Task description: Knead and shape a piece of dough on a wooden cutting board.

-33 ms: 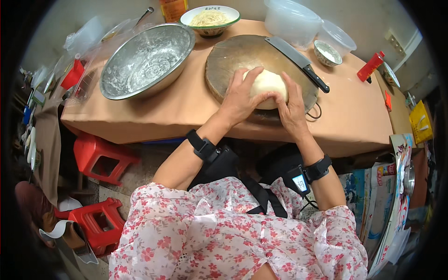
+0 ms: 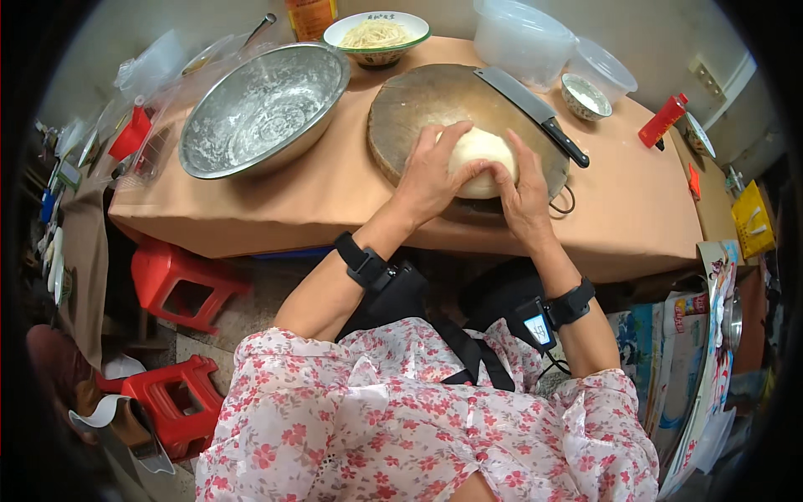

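A smooth, pale ball of dough (image 2: 483, 151) rests on the near part of a round wooden chopping board (image 2: 418, 105). My left hand (image 2: 433, 174) curves round its left side, fingers over the top. On the right side my right hand (image 2: 524, 191) cups it in the same way, and the two thumbs meet across the near face. Part of the dough is hidden behind my fingers. A cleaver (image 2: 520, 99) with a black handle lies across the board's right edge, close to my right hand.
A flour-dusted metal bowl (image 2: 263, 109) stands tilted at the left. Behind the board are a bowl of pale shreds (image 2: 376, 33) and a clear plastic tub (image 2: 523, 42). A small bowl of white powder (image 2: 585, 96) and a red bottle (image 2: 663, 121) stand at the right.
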Demonstrator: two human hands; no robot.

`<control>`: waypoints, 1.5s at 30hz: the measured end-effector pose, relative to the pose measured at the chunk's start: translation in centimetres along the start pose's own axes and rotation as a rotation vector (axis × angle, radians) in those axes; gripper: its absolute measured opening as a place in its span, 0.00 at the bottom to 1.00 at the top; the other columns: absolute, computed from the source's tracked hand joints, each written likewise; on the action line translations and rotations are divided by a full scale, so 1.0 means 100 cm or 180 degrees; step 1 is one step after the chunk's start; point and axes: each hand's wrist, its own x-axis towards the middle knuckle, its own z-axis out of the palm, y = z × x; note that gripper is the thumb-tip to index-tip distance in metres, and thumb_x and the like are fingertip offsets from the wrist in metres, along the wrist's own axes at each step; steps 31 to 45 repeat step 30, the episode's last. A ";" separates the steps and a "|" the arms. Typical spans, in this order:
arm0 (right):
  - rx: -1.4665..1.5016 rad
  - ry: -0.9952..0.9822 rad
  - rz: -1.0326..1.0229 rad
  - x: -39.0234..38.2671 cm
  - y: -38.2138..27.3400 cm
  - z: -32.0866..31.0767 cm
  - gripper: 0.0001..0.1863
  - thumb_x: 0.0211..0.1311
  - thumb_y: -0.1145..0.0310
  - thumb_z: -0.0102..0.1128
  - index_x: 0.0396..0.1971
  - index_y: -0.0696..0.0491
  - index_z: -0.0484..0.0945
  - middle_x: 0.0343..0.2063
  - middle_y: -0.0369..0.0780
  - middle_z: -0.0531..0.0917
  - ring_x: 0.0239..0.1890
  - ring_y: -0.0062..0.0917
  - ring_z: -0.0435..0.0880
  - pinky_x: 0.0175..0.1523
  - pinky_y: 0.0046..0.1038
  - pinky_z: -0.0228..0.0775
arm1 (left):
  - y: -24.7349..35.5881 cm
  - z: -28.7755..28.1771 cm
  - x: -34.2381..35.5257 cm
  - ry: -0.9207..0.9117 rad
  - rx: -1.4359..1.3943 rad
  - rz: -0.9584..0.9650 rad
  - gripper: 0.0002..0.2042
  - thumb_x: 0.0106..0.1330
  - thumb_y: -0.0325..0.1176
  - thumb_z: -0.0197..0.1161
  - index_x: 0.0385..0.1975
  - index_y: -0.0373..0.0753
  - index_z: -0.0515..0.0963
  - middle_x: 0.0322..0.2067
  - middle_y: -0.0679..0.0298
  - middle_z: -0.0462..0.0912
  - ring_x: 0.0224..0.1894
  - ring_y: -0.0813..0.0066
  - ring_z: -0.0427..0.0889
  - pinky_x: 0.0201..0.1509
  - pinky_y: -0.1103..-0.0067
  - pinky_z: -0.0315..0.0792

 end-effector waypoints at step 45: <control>-0.0454 -0.2533 0.1302 0.099 0.044 0.000 0.30 0.66 0.46 0.48 0.64 0.45 0.67 0.65 0.52 0.63 0.64 0.47 0.65 0.57 0.47 0.64 | -0.024 -0.003 0.095 -0.2330 0.0883 -0.0402 0.45 0.41 0.61 0.74 0.60 0.47 0.67 0.59 0.51 0.68 0.61 0.50 0.66 0.63 0.61 0.61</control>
